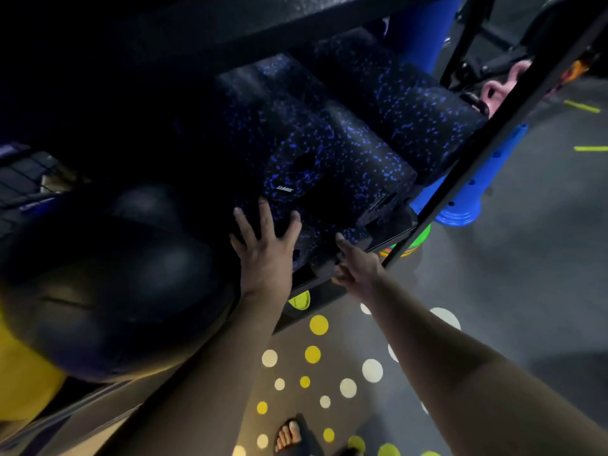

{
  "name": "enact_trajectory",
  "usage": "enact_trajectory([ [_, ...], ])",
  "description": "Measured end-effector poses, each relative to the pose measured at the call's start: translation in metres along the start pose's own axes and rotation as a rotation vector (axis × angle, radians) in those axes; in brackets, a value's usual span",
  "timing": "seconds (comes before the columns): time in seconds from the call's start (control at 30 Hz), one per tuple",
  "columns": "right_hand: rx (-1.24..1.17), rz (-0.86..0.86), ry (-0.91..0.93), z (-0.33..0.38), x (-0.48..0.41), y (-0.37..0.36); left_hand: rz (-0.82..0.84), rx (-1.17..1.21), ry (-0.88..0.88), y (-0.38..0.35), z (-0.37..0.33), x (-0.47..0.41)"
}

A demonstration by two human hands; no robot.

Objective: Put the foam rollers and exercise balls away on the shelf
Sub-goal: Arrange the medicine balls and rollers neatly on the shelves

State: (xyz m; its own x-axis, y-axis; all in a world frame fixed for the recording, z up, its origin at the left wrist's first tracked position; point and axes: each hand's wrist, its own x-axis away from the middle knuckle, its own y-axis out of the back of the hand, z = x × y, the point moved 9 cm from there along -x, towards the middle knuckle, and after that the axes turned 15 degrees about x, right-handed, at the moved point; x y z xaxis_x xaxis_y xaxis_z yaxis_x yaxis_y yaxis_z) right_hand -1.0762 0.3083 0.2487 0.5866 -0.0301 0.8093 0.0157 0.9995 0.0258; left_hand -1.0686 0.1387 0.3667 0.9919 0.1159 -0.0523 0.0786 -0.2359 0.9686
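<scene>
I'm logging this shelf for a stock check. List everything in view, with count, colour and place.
Foam rollers: several, exact count unclear, black with blue specks, stacked on the shelf.
Exercise ball: one clearly seen, black, left of the rollers.
Shelf: one, black metal frame, around the rollers.
Cone stack: one, blue, on the floor behind the shelf's right post.
Floor dots: many, yellow and white, on the grey floor below.
Left hand: open, fingers spread, pressed flat against a roller's end.
Right hand: at the shelf's front edge, grip unclear.
Foot: one, in a sandal, bottom.

A grey floor with yellow and white dots, blue stacked cones, and a sandalled foot.
</scene>
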Motion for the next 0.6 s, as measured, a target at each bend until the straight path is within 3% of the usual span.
enact_trajectory([
  [0.1,-0.173,-0.110,0.037,0.021,0.004,0.013,0.000,-0.063,-0.075,-0.006,-0.005,0.008],
  [0.2,-0.195,-0.206,0.086,0.041,-0.001,0.048,0.175,-0.177,-0.138,-0.043,-0.014,0.026],
  [0.33,-0.145,-0.157,0.094,0.027,0.002,0.041,0.268,-0.140,0.025,-0.057,-0.011,0.022],
  [0.4,-0.188,-0.131,0.104,0.011,0.000,0.029,0.381,-0.138,-0.007,-0.068,-0.009,0.025],
  [0.6,-0.254,-0.071,0.116,-0.004,-0.003,0.029,0.399,-0.163,0.078,-0.077,-0.006,0.035],
])
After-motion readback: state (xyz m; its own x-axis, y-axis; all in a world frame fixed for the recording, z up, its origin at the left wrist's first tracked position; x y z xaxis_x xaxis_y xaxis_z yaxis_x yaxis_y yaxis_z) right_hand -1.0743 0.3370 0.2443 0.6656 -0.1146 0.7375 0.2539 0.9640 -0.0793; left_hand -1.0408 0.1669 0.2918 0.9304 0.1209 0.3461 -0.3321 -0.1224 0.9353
